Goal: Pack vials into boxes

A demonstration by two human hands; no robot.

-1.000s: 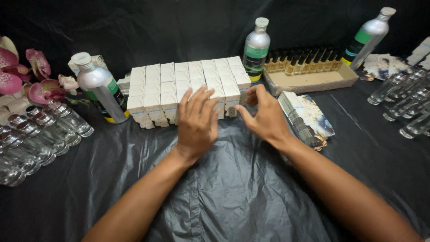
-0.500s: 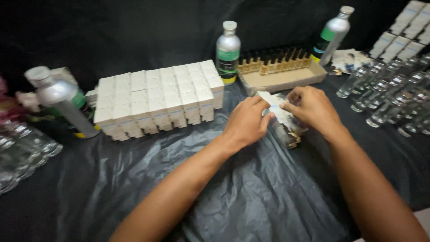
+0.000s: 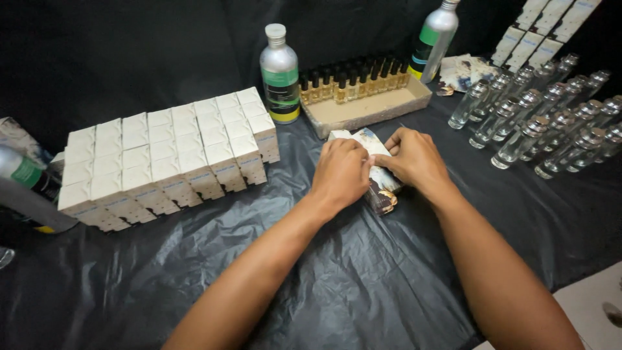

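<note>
**Both hands on the flat carton stack, centre of desk**

Left hand (image 3: pixel 341 174): palm down on the stack of flat printed cartons (image 3: pixel 379 174), fingers curled over its near-left part. Grip closed on the stack, pressing it down.

Right hand (image 3: pixel 414 159): fingers bent, fingertips on the stack's top right edge. Grip closed around that end; can't tell how many cartons it pinches.

Stack itself: lies flat on the black plastic sheet (image 3: pixel 337 279) covering the desk, just in front of the shallow cardboard tray (image 3: pixel 363 111). One corner sticks out below the left hand, towards the camera.

Outward from there:
- Tray holds a row of small amber vials with black caps (image 3: pixel 353 81) along its back wall; front part of the tray bare.
- Silver bottle with green label (image 3: pixel 280 74) upright, touching or just beside the tray's left end.
- Second silver bottle (image 3: pixel 433 37) tilted, behind the tray's right end.
- Crumpled printed wrapper (image 3: pixel 468 70) right of that bottle.
- Block of white boxes (image 3: pixel 172 155), upright, packed in tight rows, left of the hands, well apart from the stack.
- Another silver bottle (image 3: pixel 26 188) at far left edge, tilted, partly cut off.
- Clear glass spray bottles with silver caps (image 3: pixel 538 120) in rows at right, near the right hand but not touching.
- More white boxes (image 3: pixel 547 32) top right, in a row.
</note>
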